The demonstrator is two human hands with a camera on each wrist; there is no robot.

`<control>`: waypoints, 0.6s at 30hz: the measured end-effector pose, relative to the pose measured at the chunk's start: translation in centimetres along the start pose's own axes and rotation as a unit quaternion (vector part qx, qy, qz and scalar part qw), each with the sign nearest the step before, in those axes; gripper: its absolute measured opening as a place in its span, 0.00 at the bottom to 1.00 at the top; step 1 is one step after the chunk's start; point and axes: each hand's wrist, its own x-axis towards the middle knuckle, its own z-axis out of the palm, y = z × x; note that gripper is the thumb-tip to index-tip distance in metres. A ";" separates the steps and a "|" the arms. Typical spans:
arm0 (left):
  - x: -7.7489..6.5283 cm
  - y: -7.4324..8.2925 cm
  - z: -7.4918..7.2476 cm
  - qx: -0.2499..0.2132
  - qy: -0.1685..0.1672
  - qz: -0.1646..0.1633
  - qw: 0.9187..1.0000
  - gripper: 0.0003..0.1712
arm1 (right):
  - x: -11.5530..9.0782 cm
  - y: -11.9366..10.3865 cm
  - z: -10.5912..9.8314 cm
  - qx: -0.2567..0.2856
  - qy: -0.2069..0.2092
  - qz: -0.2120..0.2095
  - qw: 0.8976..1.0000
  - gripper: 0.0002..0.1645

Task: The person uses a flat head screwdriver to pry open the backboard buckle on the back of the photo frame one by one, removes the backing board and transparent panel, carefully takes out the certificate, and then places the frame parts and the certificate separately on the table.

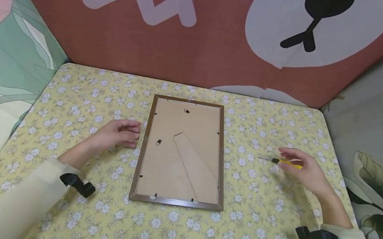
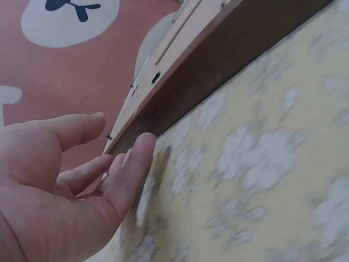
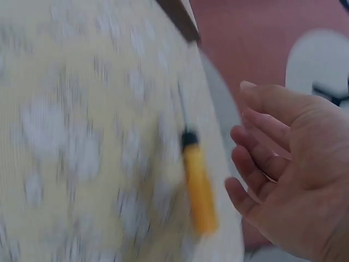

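Observation:
A picture frame (image 1: 160, 173) lies back side up on the table, its brown edge around a light backing board with an angled stand flap (image 1: 192, 163). My left hand (image 1: 113, 136) hovers beside the frame's left edge, fingers loosely bent and nothing in them; in the left wrist view the fingertips overlap the frame's side. Off to the right is a screwdriver (image 3: 197, 185) with a yellow handle, black collar and thin metal shaft. My right hand (image 1: 300, 168) is over its handle, and the right wrist view shows a gap between the relaxed fingers and the handle.
A yellow cloth with white flowers (image 1: 165, 236) covers the table. Two small hanging rings (image 1: 158, 142) and several dark tabs sit on the frame's back. Behind the table stands a reddish-brown patterned backdrop (image 1: 205, 55). Both wrists carry black camera mounts (image 1: 77, 184).

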 end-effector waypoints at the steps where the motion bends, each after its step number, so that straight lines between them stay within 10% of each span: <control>1: -0.3 -0.2 0.1 -0.003 -0.003 0.002 1.000 0.32 | -0.1 0.8 -0.3 -0.004 0.007 0.007 1.000 0.27; 9: -1.0 -0.7 2.0 0.012 -0.002 -0.013 1.000 0.40 | -0.8 4.6 -0.3 0.046 -0.002 0.017 0.999 0.23; 18: -0.5 -0.8 3.0 0.066 0.031 -0.014 0.997 0.40 | -0.4 4.8 0.2 -0.021 0.027 0.018 0.999 0.18</control>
